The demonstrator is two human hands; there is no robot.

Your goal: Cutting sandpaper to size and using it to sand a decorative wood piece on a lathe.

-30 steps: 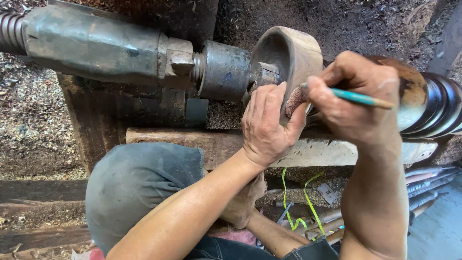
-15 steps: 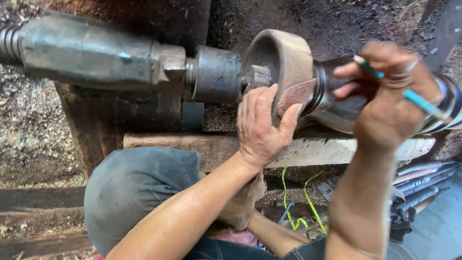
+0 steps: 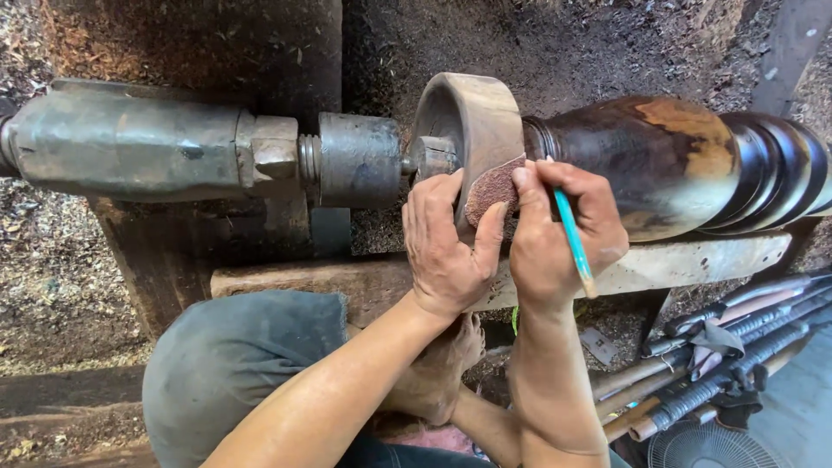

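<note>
Covering most of the sandpaper (image 3: 490,189), both hands (image 3: 498,238) press it.

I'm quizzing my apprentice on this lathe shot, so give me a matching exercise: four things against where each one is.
1. sandpaper
2. pencil
3. tool handles
4. metal tailstock

A. far left, along the lathe axis
B. lower right, lying in a pile
C. pressed on the pale wooden rim
D. between the right hand fingers

Pairs: 1-C, 2-D, 3-B, 4-A

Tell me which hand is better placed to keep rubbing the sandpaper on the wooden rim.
Probably the left hand: its fingers pin the sandpaper against the wooden rim. The right hand also holds a teal pencil.
</note>
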